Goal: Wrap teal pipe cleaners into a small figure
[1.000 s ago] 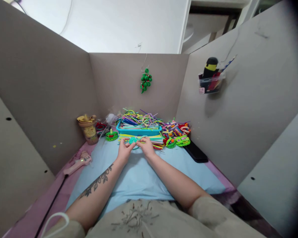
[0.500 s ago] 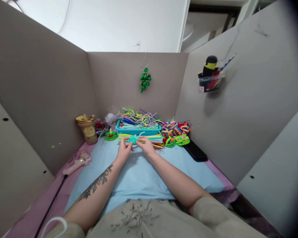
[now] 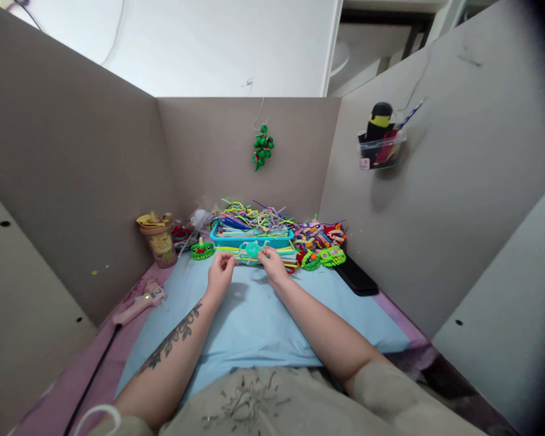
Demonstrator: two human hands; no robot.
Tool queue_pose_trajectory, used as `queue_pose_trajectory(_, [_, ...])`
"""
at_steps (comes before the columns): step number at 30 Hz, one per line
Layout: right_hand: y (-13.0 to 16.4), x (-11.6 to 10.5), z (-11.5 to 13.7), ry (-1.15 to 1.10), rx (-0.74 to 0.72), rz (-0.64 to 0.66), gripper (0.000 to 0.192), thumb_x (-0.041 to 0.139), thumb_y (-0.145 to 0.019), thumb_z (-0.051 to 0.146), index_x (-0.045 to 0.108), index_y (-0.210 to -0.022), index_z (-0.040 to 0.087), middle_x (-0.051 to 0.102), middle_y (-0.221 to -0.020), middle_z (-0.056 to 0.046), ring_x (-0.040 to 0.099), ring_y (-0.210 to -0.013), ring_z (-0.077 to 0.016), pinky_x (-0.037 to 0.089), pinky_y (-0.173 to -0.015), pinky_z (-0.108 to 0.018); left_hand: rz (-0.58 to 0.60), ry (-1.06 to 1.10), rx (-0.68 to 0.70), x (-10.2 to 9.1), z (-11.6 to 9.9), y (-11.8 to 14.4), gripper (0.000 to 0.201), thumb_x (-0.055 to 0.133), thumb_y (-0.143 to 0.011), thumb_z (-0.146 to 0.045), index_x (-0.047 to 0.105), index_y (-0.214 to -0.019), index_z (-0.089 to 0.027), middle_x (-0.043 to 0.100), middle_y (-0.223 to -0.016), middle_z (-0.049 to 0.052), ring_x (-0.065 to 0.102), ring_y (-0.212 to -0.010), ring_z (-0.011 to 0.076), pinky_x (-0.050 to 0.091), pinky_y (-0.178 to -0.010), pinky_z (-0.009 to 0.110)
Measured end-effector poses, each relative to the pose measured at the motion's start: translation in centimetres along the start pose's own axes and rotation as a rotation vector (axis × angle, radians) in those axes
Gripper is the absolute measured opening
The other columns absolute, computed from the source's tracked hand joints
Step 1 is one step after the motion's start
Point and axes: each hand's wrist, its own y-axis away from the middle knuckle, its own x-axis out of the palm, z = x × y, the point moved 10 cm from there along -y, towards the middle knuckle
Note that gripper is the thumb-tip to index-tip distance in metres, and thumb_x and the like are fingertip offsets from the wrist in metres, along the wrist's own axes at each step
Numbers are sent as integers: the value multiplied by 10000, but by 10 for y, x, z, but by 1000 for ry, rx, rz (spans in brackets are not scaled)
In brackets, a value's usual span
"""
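Just below the center of the frame, a teal piece [image 3: 253, 249] showed in front of a bundle [image 3: 229, 249] of colored stems, thin curved strands around its round middle. Whether it touched the bundle could not be told. The right hand [image 3: 274, 266] had its thumb and fingertips closed on the piece's right edge. The left hand [image 3: 220, 272], left of the piece and apart from its round middle, had its fingers curled and the thumb close to the fingertips; whether a strand lay between them could not be told.

Both forearms reached up from the bottom of the frame over a blue sheet [image 3: 290, 315]. Behind the bundle stood a blue tray [image 3: 277, 241], heaped with loose stems [image 3: 258, 215]. A green figure [image 3: 202, 249] lay left of the bundle, and a lime figure [image 3: 331, 257] to its right, near a black slab [image 3: 356, 277]. At center left stood a cup [image 3: 160, 245]; at lower left lay a pink glue gun [image 3: 138, 307]. A green ornament [image 3: 263, 148] hung at upper center, and a clear box [image 3: 381, 148] at upper right.
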Motion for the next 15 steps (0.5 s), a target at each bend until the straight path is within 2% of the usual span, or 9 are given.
queue_pose_trajectory(4, [2, 1, 9, 23, -67, 20, 189, 600, -678, 364, 580, -670, 176, 516, -1017, -78, 473, -1033, -210, 365, -903, -323, 15, -46, 60, 7, -8, 4, 209, 632, -687, -339, 569, -782, -164, 604, -734, 20, 519, -565, 99, 387, -508, 204])
queue_pose_trajectory(7, [5, 7, 10, 15, -55, 69, 192, 605, -675, 368, 592, -703, 178, 494, -1053, -86, 479, -1036, -210, 413, -833, -302, 46, 79, -40, 14, -1, 4, 315, 672, -646, -332, 536, -872, -161, 633, -823, 50, 574, -626, 127, 436, -523, 223])
queue_pose_trajectory(10, [9, 15, 11, 23, -40, 148, 198, 611, -677, 379, 604, -705, 182, 492, -1046, -78, 479, -1044, -208, 433, -800, -289, 62, 215, -152, 19, 8, 5, 401, 701, -610, -327, 481, -906, -168, 632, -736, 30, 600, -648, 154, 474, -546, 254])
queue_pose_trajectory(15, [17, 28, 15, 70, -60, 233, 198, 632, -672, 379, 617, -686, 182, 471, -1014, -64, 471, -1042, -209, 438, -802, -296, 23, 201, -199, 13, 17, 3, 399, 714, -600, -308, 471, -890, -181, 536, -552, -60, 506, -477, 88, 403, -479, 199])
